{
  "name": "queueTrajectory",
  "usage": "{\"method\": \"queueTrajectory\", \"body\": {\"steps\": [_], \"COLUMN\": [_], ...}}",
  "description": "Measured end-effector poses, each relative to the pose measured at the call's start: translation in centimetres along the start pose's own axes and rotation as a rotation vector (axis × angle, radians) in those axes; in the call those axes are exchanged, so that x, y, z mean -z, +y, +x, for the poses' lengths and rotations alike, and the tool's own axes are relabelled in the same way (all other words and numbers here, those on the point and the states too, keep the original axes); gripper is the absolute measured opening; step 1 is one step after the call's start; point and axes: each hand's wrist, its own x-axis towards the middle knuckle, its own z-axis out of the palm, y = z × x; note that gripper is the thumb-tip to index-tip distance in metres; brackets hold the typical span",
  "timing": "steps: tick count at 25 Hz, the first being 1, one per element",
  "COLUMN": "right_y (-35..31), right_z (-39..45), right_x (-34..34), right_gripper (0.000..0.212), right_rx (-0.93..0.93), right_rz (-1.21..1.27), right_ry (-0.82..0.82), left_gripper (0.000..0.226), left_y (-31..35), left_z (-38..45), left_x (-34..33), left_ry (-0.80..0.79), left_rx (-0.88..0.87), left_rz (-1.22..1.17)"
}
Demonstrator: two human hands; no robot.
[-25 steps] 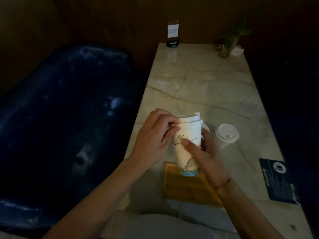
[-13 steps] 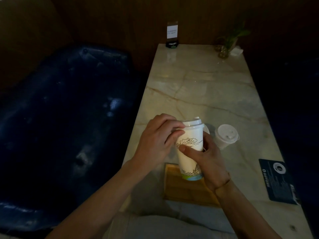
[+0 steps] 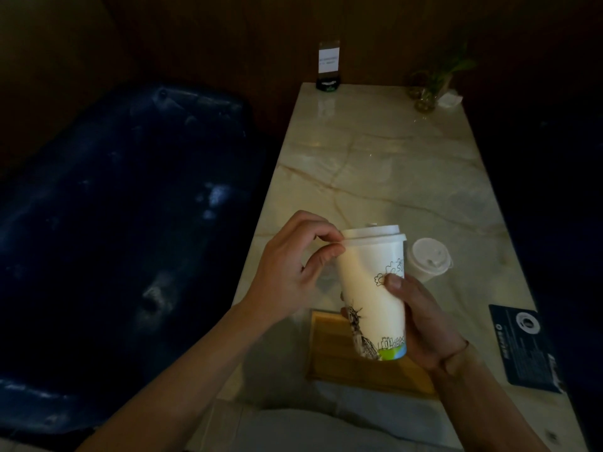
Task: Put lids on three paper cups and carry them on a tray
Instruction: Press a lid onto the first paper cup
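Observation:
A tall white paper cup [image 3: 368,288] with line drawings and a green-blue base is held up above the wooden tray [image 3: 329,353]. My right hand [image 3: 421,321] grips its lower body from the right. A white lid [image 3: 372,234] sits on the cup's rim, and my left hand [image 3: 293,265] pinches that lid's left edge with thumb and fingertips. A second, lidded paper cup [image 3: 429,259] stands on the table just behind and right of the held one. A third cup is not clearly visible.
The marble table [image 3: 375,164] runs away from me. A dark card [image 3: 525,347] lies at its right edge. A sign holder [image 3: 329,68] and a small plant vase [image 3: 427,93] stand at the far end. A dark blue padded seat [image 3: 114,207] fills the left.
The held cup has come up and closer to me and been turned, so the drawing faces right. My left fingers stay on the lid's edge. The lidded cup has not moved.

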Motion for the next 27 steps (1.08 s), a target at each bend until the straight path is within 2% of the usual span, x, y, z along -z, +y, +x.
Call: {"method": "queueTrajectory", "body": {"steps": [4,8,12,15,17,23,27], "right_y": [-0.8,-0.4,0.9,0.9,0.9,1.0,1.0], "right_z": [0.1,1.1,1.9,2.4,2.6,2.2,1.8], "right_x": [0.2,-0.6,-1.6,-1.7,-1.5,-1.3,-0.9], "right_gripper": [0.076,0.063,0.082,0.097,0.096,0.068,0.078], "right_rx": [-0.023,0.044,0.201,0.263,0.255,0.255,0.195], "right_rz": [-0.115,-0.307,-0.482,-0.592,-0.628,-0.423,-0.164], "right_ry": [0.038,0.223,0.352,0.428,0.453,0.44,0.38], "left_gripper": [0.012,0.019,0.017,0.011,0.011,0.017,0.018], "left_y": [-0.1,-0.4,0.2,0.1,-0.1,-0.4,-0.4], "left_z": [-0.5,-0.5,-0.4,-0.3,-0.4,-0.3,-0.1], "left_x": [-0.4,-0.8,-2.0,-2.6,-2.8,-2.1,-1.4], "left_ry": [0.027,0.011,0.006,0.008,0.008,0.018,-0.011], "left_rx": [-0.019,-0.021,-0.134,-0.217,-0.239,-0.148,-0.119], "left_rz": [0.043,0.124,0.335,0.352,0.347,0.229,0.143]}}
